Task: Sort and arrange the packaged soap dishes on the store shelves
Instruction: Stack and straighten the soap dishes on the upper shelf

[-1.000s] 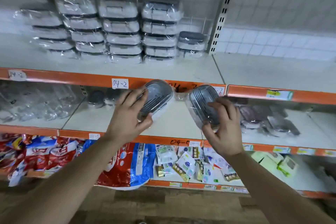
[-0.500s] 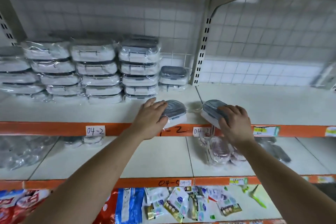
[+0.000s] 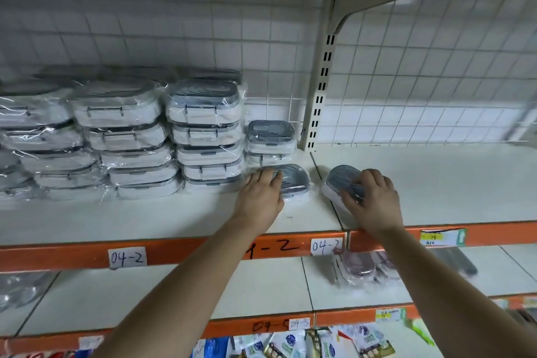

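Two wrapped soap dishes with grey slatted tops and white bases are at the upper shelf (image 3: 174, 218). My left hand (image 3: 261, 197) holds the left soap dish (image 3: 295, 180) from above, fingers across its top; it lies flat in front of a short stack of two dishes (image 3: 270, 136). My right hand (image 3: 374, 200) grips the right soap dish (image 3: 338, 182), tilted, its lower edge on the shelf just right of the shelf seam. Taller stacks of the same wrapped dishes (image 3: 203, 131) fill the shelf to the left.
A slotted upright post (image 3: 319, 90) and wire-grid back panel stand behind the dishes. The orange rail carries a handwritten 04-2 label (image 3: 127, 258). Pinkish wrapped dishes (image 3: 360, 267) lie on the shelf below; sachets (image 3: 290, 343) crowd the lowest shelf. Bare shelf stretches right of my right hand.
Both hands lifted their soap dishes from in front of the lower shelf up onto the upper shelf and pushed them further back; the left dish now lies before the short stack.
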A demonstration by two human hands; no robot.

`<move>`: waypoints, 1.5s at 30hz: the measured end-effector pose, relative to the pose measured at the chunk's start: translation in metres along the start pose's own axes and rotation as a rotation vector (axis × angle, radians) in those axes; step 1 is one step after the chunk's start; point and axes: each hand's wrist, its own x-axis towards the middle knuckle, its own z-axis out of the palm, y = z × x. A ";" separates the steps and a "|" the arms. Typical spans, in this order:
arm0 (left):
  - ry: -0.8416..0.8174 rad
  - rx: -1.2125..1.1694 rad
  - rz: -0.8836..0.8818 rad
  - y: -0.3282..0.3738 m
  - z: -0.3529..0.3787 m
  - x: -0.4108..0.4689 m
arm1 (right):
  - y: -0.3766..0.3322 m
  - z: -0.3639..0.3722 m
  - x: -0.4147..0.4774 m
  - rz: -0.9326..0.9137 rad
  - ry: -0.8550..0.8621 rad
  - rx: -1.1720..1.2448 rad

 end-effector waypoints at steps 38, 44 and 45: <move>0.479 -0.061 -0.145 -0.005 0.015 -0.041 | -0.046 -0.013 0.037 -0.201 0.090 0.431; 0.497 -0.041 -0.159 -0.004 0.016 -0.043 | -0.090 0.011 0.072 -0.371 -0.125 0.465; 0.483 -0.040 -0.168 -0.004 0.015 -0.042 | -0.094 0.016 0.076 -0.383 -0.152 0.477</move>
